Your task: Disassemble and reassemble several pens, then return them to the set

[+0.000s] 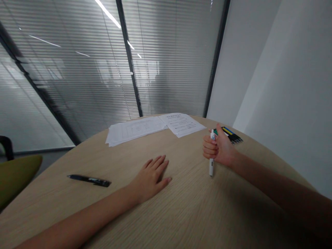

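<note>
Right hand [216,147] is clenching an upright white plastic marker pen [211,167] over the pale wood-grain surface [186,214], while left hand [150,176] is lying open, fingers spread, near a slim black pen [89,180].

Floor-to-ceiling glass partitions [77,76] with closed horizontal blinds fill the far side of the room, divided by slim dark metal frames [129,52]. Long ceiling lights show as thin white streaks [107,14] reflected in the glass, and a blurred dark shape [160,91] behind the blinds is too indistinct to identify. A plain white wall [285,69] runs along the right. The rounded, pale wood-grain tabletop [77,204] fills the foreground, with an olive-green chair seat [15,176] and a black armrest [6,147] beyond its left edge, above a strip of grey floor [49,159].
</note>
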Demonstrator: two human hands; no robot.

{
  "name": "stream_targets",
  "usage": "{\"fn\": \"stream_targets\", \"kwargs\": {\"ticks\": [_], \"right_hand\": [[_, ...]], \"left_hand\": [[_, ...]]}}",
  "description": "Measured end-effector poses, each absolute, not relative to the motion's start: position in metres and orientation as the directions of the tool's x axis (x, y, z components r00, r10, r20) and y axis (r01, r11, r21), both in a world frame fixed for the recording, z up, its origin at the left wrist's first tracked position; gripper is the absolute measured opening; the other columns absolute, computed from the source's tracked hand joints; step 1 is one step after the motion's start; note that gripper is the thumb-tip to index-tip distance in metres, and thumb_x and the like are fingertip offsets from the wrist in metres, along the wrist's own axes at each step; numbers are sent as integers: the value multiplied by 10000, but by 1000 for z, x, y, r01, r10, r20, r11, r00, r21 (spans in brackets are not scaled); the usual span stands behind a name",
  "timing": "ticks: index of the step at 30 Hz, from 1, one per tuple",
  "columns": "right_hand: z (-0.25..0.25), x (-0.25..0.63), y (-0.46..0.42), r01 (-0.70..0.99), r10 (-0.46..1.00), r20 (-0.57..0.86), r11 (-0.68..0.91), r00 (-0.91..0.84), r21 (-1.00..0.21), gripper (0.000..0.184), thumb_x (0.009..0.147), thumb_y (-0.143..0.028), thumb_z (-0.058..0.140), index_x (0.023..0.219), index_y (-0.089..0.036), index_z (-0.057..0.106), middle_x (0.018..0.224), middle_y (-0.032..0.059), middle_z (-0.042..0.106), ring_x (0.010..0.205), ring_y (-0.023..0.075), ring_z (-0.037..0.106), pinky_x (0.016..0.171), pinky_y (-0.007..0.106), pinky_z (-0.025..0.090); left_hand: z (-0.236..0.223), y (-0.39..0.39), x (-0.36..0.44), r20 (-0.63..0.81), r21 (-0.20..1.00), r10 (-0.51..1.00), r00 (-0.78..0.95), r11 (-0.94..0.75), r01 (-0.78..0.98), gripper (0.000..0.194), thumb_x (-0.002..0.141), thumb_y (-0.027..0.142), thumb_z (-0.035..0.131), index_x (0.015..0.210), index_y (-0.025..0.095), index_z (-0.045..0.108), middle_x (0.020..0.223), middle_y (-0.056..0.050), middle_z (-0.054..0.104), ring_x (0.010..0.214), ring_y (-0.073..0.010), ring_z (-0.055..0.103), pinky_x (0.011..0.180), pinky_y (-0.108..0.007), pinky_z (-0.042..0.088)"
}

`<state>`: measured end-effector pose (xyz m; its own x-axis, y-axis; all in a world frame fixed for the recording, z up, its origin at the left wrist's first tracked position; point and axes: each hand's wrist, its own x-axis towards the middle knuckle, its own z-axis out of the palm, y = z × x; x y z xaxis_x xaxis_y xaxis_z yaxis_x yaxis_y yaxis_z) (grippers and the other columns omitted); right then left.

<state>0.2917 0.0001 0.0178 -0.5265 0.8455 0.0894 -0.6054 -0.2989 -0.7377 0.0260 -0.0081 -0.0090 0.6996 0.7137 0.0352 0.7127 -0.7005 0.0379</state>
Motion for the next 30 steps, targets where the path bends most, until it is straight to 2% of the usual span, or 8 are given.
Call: {"fn": "stream_targets", "kwargs": {"ticks": [6,13,20,24,27,30], "right_hand": [[20,291,-1,-589,857,55,-304,-513,-749,591,771,-643,105,413,-194,242,325,-80,167,283,54,112,292,186,210],[21,290,-3,-574,862,17,-322,-506,-753,521,786,-541,194,404,-193,262,320,-75,180,278,57,129,293,188,210],[16,290,0,-592,840,65,-323,-539,-738,461,781,-423,207,382,-196,252,308,-74,141,261,62,93,277,192,177],[18,289,-3,-580,835,34,-351,-549,-735,519,800,-502,152,392,-195,240,312,-76,141,269,59,90,283,188,181],[17,290,-2,-564,828,15,-368,-560,-739,586,751,-658,134,406,-194,230,319,-81,151,278,50,100,288,179,191],[16,294,1,-554,824,15,-368,-567,-747,611,711,-718,115,414,-193,219,321,-83,156,279,47,108,289,176,194]], "left_hand": [[-10,-9,25,48,24,708,705,-706,708,595,829,498,279,1282,113,297,1367,-135,231,1247,-234,211,993,-425,208],[-8,-9,27,39,22,711,702,-703,711,593,829,498,278,1283,118,292,1366,-133,235,1248,-231,209,996,-417,205],[-10,-8,26,56,39,706,707,-709,705,587,828,487,296,1276,108,303,1361,-139,249,1246,-242,212,995,-422,206],[-10,-8,25,50,25,703,709,-711,703,584,830,488,289,1278,113,301,1365,-138,239,1247,-237,210,995,-422,202],[-11,-8,25,56,22,704,708,-710,704,585,829,489,290,1276,110,305,1363,-142,242,1246,-240,213,994,-423,204],[-11,-7,25,65,38,704,707,-710,703,582,828,493,293,1276,121,306,1364,-134,245,1245,-240,216,994,-423,206]]}}
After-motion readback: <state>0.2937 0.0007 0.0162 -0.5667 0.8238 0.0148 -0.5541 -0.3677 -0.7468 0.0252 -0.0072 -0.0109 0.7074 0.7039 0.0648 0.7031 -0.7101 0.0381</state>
